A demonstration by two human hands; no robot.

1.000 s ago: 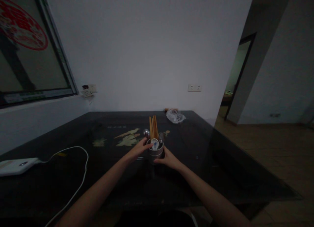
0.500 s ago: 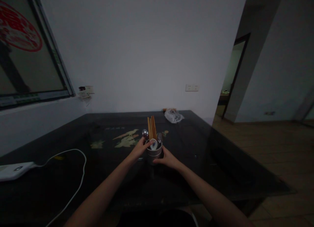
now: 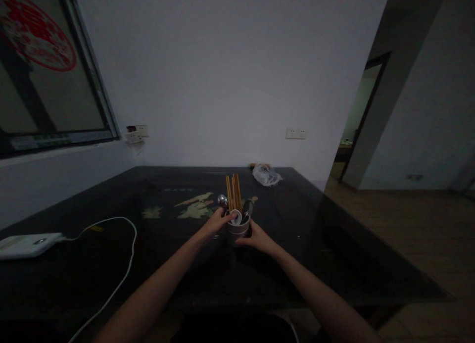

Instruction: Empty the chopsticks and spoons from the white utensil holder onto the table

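Observation:
A pale utensil cup [image 3: 238,238] stands upright on the dark table, with several wooden chopsticks [image 3: 234,194] rising from it. At its front rim is a white spoon [image 3: 236,218] with a small blue mark. A shiny metal spoon [image 3: 222,201] leans left, and a darker spoon-like utensil [image 3: 248,209] leans right. My left hand [image 3: 215,223] is closed at the cup's left rim, its thumb across the white spoon; its other fingers are mostly hidden behind. My right hand [image 3: 258,236] curls around the cup's right side, thumb low on the front.
The dark glossy table [image 3: 297,269] has a bird-and-leaf picture [image 3: 195,207] on it. A white power bank-like device [image 3: 31,246] with a white cable [image 3: 131,249] lies at left. Near the wall sits a crumpled clear plastic bag [image 3: 266,175]. Wall sockets [image 3: 296,133] are behind.
The whole view has shifted slightly, so things appear a little further right. Both hands keep their places on the cup and its utensils.

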